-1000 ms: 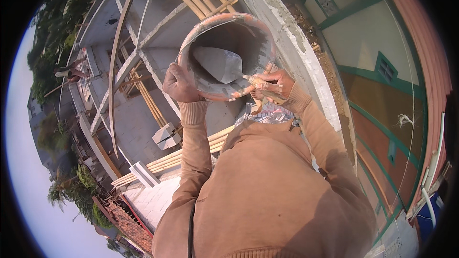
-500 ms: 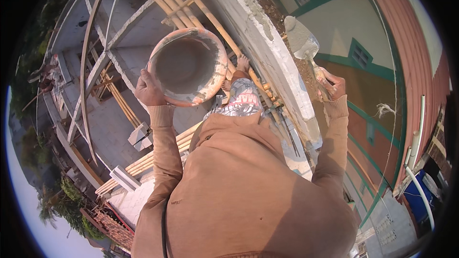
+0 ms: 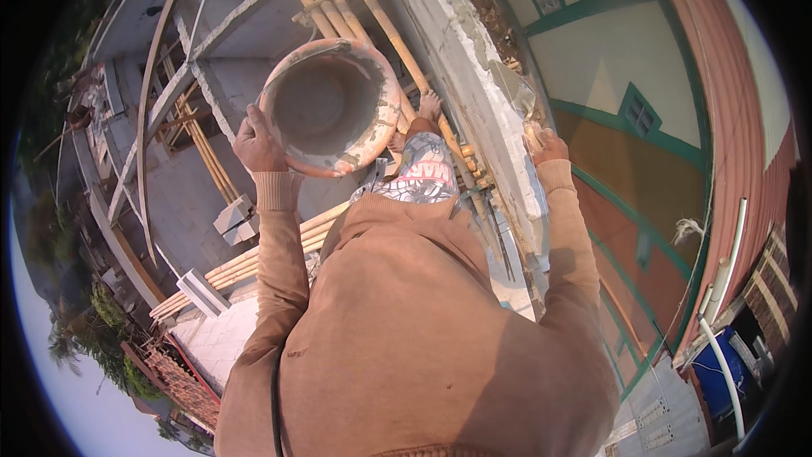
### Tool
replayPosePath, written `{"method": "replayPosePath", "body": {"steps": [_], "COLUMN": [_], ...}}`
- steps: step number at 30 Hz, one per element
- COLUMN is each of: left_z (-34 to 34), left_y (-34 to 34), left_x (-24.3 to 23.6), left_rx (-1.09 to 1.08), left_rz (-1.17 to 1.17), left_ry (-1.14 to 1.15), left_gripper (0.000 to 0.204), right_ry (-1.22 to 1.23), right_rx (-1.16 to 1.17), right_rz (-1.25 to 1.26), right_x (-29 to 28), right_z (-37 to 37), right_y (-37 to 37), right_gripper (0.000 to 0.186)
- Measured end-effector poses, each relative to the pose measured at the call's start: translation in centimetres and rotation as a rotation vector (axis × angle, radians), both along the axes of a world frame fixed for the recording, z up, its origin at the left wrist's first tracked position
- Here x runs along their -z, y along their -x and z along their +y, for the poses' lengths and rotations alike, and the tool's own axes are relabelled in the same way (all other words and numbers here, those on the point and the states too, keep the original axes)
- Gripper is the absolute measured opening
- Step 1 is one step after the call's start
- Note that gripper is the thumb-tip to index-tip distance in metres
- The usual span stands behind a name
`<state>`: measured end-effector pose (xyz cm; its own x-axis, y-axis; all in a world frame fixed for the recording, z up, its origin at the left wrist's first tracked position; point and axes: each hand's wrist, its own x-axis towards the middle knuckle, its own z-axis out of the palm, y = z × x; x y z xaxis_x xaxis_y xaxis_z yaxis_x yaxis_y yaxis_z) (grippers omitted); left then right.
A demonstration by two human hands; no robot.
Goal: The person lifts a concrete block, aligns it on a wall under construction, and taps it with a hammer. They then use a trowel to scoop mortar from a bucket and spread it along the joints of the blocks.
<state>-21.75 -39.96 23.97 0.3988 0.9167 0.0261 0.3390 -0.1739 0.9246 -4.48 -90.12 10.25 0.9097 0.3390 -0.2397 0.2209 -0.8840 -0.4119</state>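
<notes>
My left hand [image 3: 260, 144] is closed on the rim of a round, orange-brown bucket [image 3: 388, 110]. Wet grey mortar [image 3: 317, 110] lies inside it, and smears of the same grey mark the rim. At the right, my right hand [image 3: 550, 146] grips the handle of a trowel [image 3: 521, 98]. The trowel's blade is at the top edge of a pale block wall [image 3: 440, 42], seemingly against it. Grey mortar lies along that edge, and I cannot tell blade from mortar exactly.
Bare feet [image 3: 430, 105] stand on bamboo poles [image 3: 391, 44] beside the wall. A drop lies left, with roof-frame beams [image 3: 173, 89] and more bamboo [image 3: 279, 245]. Beyond the wall stands a green-trimmed building [image 3: 617, 68]. White pipes [image 3: 726, 355] and a blue drum [image 3: 717, 372] are lower right.
My right hand has moved left with the trowel, from out beyond the wall to its top edge. The mortar seen on the raised blade now cannot be told apart. My left hand keeps the bucket.
</notes>
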Motion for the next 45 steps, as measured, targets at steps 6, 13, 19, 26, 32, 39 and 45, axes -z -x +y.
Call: {"method": "replayPosePath", "body": {"steps": [6,13,19,26,32,39,45], "left_z": [0.5,0.1,0.2,0.6,0.3,0.6,0.5], "left_y": [1.3,1.9,2.7,3.6,3.4,3.7,4.1], "left_x": [0.5,0.1,0.5,0.3,0.2,0.9,1.0], "left_rx": [-0.006,-0.039,-0.081,-0.085,-0.145,-0.154,-0.171], "left_rz": [0.074,0.104,0.104,0.139,0.081,0.128,0.159], "left_ry": [0.048,0.024,0.005,0.037,-0.004,0.021,0.026], "left_gripper": [0.045,0.045,0.042,0.04,0.05,0.051,0.051], "right_ry": [-0.038,0.053,0.08,0.018,-0.009,-0.024,0.018], "right_rx": [-0.142,-0.211,-0.259,-0.217,-0.163,-0.227,-0.234], "right_rz": [-0.074,-0.05,-0.134,-0.151,-0.046,-0.052,-0.009], "right_x": [-0.4,0.1,1.2,0.8,1.2,0.1,-1.1], "right_z": [1.4,5.6,10.7,17.3,21.5,24.5,29.1], "right_y": [-0.6,-3.1,-8.2,-12.7,-15.9,-19.8,-22.7], "right_gripper": [0.035,0.047,0.046,0.043,0.04,0.044,0.042]}}
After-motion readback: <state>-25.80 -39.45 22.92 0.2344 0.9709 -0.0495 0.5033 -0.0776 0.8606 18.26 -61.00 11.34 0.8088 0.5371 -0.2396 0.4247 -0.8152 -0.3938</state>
